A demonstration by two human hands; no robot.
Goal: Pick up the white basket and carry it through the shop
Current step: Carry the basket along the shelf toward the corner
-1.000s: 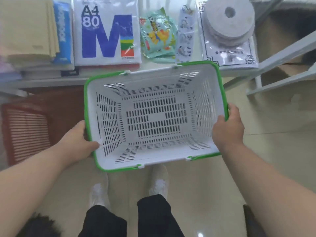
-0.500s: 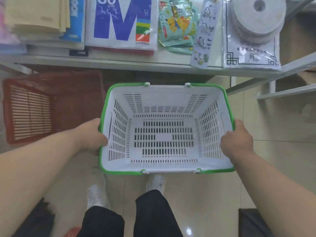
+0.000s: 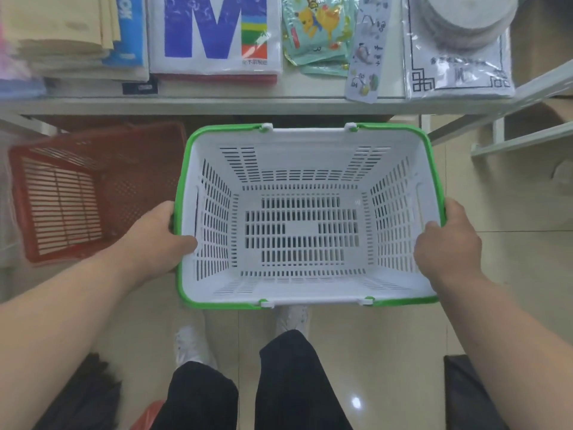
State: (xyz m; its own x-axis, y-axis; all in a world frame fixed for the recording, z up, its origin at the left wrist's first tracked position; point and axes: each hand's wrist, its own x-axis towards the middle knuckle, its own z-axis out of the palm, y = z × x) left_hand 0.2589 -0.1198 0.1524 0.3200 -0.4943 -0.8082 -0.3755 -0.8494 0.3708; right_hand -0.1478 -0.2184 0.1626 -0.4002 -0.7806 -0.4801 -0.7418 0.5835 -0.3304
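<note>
The white basket [image 3: 305, 136], slotted plastic with a green rim, hangs level in the air in front of me, above the tiled floor and my feet. It is empty. My left hand [image 3: 155, 240] grips its left short side, thumb inside over the wall. My right hand [image 3: 448, 243] grips the right short side the same way, fingers wrapped over the green rim. Both handles lie folded down along the rim.
A red basket [image 3: 62, 200] sits on the floor at the left, partly under a shelf [image 3: 248, 103]. The shelf carries paper packs [image 3: 214, 35], notebooks, toy packets and a round grey stack [image 3: 465, 20]. A white rack [image 3: 527, 135] stands at the right. Dark objects lie at both lower corners.
The basket has come back from the shelf edge toward me and levelled out from its tilt. Both hands stayed on its sides. The red basket is more exposed now.
</note>
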